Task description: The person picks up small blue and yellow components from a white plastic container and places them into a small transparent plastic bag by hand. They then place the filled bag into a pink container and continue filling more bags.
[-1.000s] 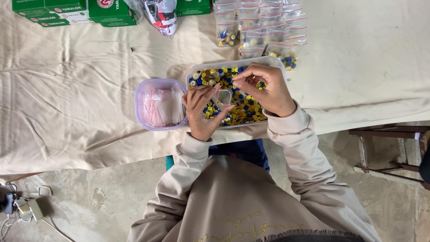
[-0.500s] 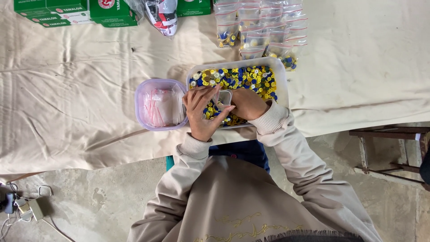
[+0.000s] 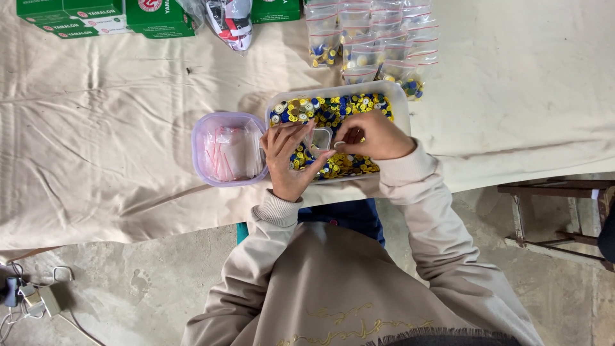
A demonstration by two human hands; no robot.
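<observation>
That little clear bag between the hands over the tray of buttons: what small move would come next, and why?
Probably the right hand would slip its pinch of pieces into the small clear bag, which the left hand seems to hold open over the tray of yellow and blue buttons. Both hands meet at the bag's mouth, and filled bags lie beyond.

The two hands cover the middle of the white tray (image 3: 398,96), and the small clear bag (image 3: 321,137) between their fingers (image 3: 306,136) is too small to show what is in it. At the top edge the green boxes (image 3: 154,14) and stacked clear bags (image 3: 371,38) are cut off. The wooden stool (image 3: 551,211) runs off the right edge.
</observation>
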